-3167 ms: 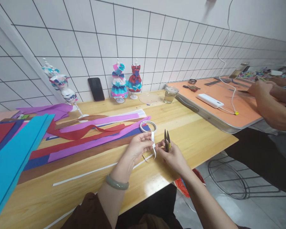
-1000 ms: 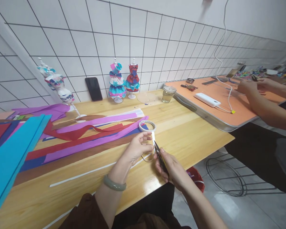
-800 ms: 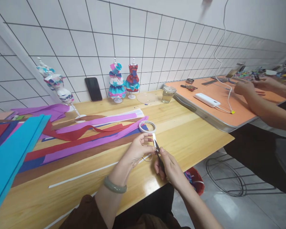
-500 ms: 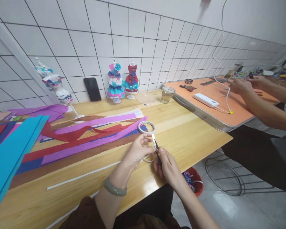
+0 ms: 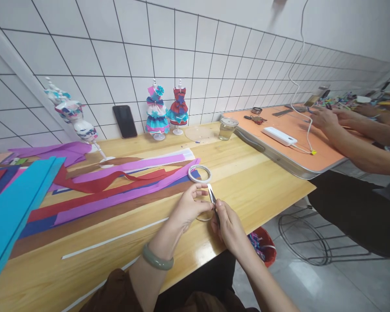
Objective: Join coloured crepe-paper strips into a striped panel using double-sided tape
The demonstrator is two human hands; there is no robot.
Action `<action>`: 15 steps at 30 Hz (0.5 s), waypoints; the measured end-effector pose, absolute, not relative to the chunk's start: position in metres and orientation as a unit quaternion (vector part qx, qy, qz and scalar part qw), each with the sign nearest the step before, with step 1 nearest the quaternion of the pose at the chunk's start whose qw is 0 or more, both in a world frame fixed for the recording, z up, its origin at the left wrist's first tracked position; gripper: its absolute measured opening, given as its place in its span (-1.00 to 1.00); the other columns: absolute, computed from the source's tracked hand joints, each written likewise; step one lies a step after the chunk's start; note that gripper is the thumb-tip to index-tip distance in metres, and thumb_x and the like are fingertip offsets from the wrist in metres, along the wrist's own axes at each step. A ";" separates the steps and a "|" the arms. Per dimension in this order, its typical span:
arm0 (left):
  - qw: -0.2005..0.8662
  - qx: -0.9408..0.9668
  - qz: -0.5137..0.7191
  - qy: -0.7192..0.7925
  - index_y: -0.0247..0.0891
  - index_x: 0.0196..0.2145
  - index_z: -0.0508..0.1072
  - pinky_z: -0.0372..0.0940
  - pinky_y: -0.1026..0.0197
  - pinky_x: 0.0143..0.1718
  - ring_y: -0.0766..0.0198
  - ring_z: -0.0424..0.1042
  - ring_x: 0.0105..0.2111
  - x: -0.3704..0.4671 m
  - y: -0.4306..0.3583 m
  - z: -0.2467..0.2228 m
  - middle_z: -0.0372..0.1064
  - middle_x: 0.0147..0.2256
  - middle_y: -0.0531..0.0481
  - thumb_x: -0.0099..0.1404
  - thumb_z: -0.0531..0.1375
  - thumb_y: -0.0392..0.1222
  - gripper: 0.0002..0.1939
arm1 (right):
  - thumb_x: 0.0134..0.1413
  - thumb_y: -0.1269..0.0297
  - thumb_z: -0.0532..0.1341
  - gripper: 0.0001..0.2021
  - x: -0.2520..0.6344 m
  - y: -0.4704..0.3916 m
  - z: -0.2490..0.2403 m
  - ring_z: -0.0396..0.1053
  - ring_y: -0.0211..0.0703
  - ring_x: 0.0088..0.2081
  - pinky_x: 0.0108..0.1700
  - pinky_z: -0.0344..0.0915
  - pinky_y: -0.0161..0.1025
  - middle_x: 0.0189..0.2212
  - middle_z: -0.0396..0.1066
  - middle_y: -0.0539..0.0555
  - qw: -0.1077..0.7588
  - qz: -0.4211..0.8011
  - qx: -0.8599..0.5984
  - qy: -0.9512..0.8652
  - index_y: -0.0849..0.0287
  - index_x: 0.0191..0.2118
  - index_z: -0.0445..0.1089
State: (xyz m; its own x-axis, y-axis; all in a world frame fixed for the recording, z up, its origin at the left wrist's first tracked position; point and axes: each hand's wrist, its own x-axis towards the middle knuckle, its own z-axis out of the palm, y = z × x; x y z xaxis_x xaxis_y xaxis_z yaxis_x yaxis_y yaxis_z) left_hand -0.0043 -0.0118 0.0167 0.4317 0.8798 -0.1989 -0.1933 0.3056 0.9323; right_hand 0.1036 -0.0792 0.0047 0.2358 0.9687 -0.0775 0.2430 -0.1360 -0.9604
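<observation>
Hands meet near the front edge of the wooden tabletop (image 5: 263, 173): the left hand (image 5: 190, 207) pinches a narrow white tape strip (image 5: 209, 190) between thumb and fingertips, holding its short free end upright, while the right hand (image 5: 229, 223) is closed around small thread snips (image 5: 213, 202) whose blades point up at the strip just beside the left fingertips. Whether the blades have bitten through cannot be told; the strip's end looks whole, so the cut seems in progress rather than finished. To the far left lie folded sheets of teal, red and blue crepe paper (image 5: 16, 195), then long purple, red, blue and brown crepe strips (image 5: 117, 184) stretched across the wood, uncut into pieces as far as can be seen, and a long thin white strip (image 5: 113, 237) lies in front of them. Behind the hands sits the tape roll (image 5: 199, 173). Against the tiled wall stand dressed mini mannequins (image 5: 167, 110), which look finished, beside a dark phone (image 5: 125, 121). Further right are a glass cup (image 5: 227, 128), an orange table (image 5: 321, 149) with a white power bank (image 5: 282, 135), and another person's hands (image 5: 325, 119) busy there.
</observation>
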 end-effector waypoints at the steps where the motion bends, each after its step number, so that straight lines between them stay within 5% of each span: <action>1: 0.715 0.453 0.375 0.377 -0.24 -0.18 0.31 0.22 0.30 -0.36 0.43 0.33 -0.45 -0.004 -0.012 0.016 0.28 -0.20 -0.09 -0.14 0.24 -0.48 -0.49 | 0.15 -0.07 -0.15 -0.59 0.103 -0.079 0.005 0.07 -0.29 -0.72 -0.65 -0.02 -0.32 -0.74 0.13 -0.08 0.456 0.396 -0.642 -0.472 0.10 -0.52 0.12; 15: 0.728 0.424 0.384 0.378 -0.22 -0.16 0.30 0.25 0.30 -0.39 0.47 0.34 -0.51 0.000 -0.014 0.013 0.27 -0.20 -0.05 -0.13 0.25 -0.46 -0.48 | 0.19 -0.02 -0.18 -0.59 0.103 -0.078 0.005 0.14 -0.27 -0.66 -0.55 0.06 -0.32 -0.74 0.15 -0.09 0.442 0.353 -0.673 -0.476 0.12 -0.51 0.13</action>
State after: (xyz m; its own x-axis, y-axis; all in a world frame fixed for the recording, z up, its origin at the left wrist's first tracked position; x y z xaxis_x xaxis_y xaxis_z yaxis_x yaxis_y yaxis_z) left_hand -0.0004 -0.0139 0.0128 0.4206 0.8789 -0.2251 -0.2388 0.3466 0.9071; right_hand 0.1027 -0.0779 0.0046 0.2972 0.9533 -0.0540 0.3288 -0.1553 -0.9316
